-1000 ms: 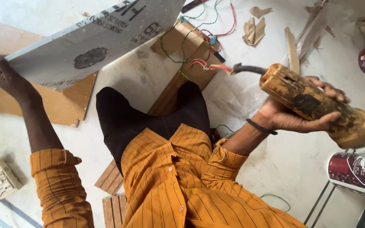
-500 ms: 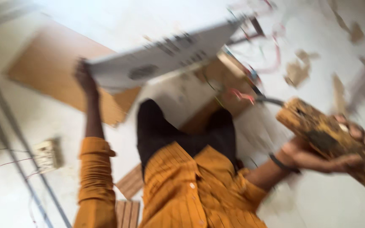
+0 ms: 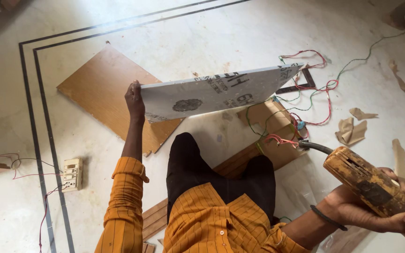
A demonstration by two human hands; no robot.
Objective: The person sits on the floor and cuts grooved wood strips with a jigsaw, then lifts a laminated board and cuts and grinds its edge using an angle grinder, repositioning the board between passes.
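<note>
**A:** Your left hand [image 3: 134, 99] has its fingers clenched on the near-left edge of the grey panel [image 3: 221, 91], holding it up off the floor, tilted, its far corner reaching toward the tangle of wires [image 3: 312, 89]. How does the sheet look to you?

**B:** Flat, thin, pale grey, with dark print and a round dark mark on the face turned toward you. It hangs above the white floor [image 3: 202, 37], just over the edge of the brown wooden board [image 3: 108, 96] that lies flat there. And your right hand [image 3: 376, 211]?

**A:** Its fingers are wrapped tight around the yellow power tool [image 3: 369, 180], grimy and worn, with a black cable coming out of its front end. You hold it low at your right side, well apart from the panel.

**B:** What lies between the two?

**A:** Your dark-trousered knees, a cardboard box [image 3: 270, 126] with red and green wires spilling over it, and wooden slats [image 3: 153, 218] on the floor under your legs. Torn cardboard scraps [image 3: 352, 129] lie to the right.

**B:** And on your left?

**A:** A cream switch board [image 3: 72, 174] rests on the floor with thin wires trailing from it, beside the dark inlaid lines in the floor.
</note>
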